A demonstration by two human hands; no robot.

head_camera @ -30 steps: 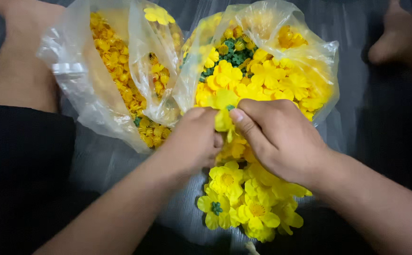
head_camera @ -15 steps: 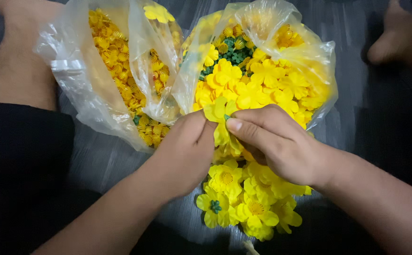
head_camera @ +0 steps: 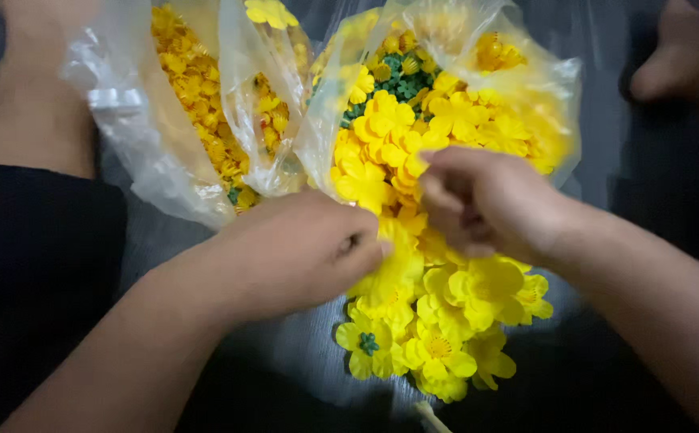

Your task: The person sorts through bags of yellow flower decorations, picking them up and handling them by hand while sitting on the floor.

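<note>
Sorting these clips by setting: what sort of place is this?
Probably a home or small workshop floor for piecework: a bare knee beside clear bags of yellow artificial flowers, both hands among them.

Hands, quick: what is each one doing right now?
Left hand: closed, fingers curled among the yellow flowers.
Right hand: closed, fingers pinched on the same flowers; the exact piece cannot be told.

The yellow flowers [head_camera: 437,321] are seen as matt, soft-looking artificial petals, some with green plastic-like centres [head_camera: 368,343]. The bags [head_camera: 165,172] are made of thin clear plastic film, crinkled and glossy. The surface beneath [head_camera: 301,353] appears as shiny, wrinkled plastic sheeting.
</note>
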